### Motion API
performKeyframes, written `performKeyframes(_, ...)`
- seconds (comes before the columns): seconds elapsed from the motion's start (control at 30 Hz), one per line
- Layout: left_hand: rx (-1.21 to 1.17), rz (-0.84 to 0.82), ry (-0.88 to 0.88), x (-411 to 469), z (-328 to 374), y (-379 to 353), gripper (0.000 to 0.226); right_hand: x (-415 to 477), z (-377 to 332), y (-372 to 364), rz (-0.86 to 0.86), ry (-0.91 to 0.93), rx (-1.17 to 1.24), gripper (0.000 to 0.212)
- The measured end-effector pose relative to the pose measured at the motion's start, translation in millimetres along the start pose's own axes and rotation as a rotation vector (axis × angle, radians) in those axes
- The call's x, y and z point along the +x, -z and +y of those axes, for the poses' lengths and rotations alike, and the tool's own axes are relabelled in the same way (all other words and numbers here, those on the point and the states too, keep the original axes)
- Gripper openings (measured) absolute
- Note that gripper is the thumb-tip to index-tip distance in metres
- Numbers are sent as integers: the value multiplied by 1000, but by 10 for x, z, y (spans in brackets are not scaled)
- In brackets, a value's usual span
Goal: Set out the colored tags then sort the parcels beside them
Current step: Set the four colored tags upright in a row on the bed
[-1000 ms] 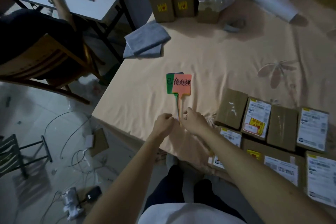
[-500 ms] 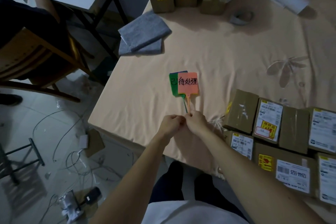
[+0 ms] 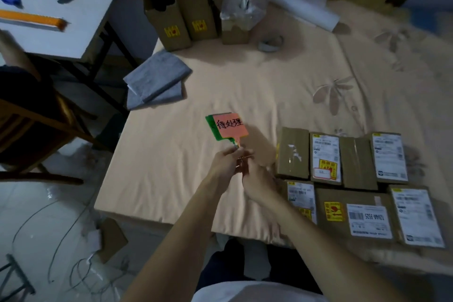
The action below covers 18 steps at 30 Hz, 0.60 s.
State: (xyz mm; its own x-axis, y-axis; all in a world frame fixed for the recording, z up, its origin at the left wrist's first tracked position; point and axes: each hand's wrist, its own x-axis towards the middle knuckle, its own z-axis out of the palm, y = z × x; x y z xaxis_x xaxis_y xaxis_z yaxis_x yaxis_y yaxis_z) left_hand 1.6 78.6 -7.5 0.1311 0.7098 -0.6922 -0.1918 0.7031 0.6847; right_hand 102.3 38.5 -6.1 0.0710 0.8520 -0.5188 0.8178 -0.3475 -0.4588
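Note:
An orange-red tag (image 3: 230,125) with black handwriting lies on top of a green tag (image 3: 212,130), of which only the left edge shows. Both stand on thin stems above the peach sheet. My left hand (image 3: 226,163) and my right hand (image 3: 257,179) meet at the bottom of the stems and pinch them. Several cardboard parcels (image 3: 293,153) with white labels lie in two rows to the right of my hands, one of them a labelled parcel (image 3: 325,158) with a yellow sticker.
A bed with a peach sheet (image 3: 245,76) holds folded grey cloths (image 3: 157,79), upright cartons (image 3: 169,14), a tape roll (image 3: 270,43) and a white film roll (image 3: 304,11). A wooden chair (image 3: 36,130) and white table (image 3: 56,24) stand left. Cables (image 3: 63,247) litter the floor.
The orange-red tag now covers more of the green one. My hands sit closer to the tag heads on the stems. The view has shifted.

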Motion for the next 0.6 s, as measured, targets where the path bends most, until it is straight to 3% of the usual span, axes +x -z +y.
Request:
performKeyframes(0.2, -92, -52, -90, -177, 241, -436, 20, -80, 237, 351, 158, 148, 27, 37)
performKeyframes(0.3, -18, -38, -176, -252, 351, -653, 21, -150, 414, 577, 274, 254, -6, 38)
performKeyframes(0.43, 98, -49, -285, -323, 456, -919, 18, -207, 694, 872, 313, 373, -50, 18)
performKeyframes(0.6, 133, -36, -332, -348, 502, -1255, 17, -224, 930, 1192, 338, 451, -17, 24)
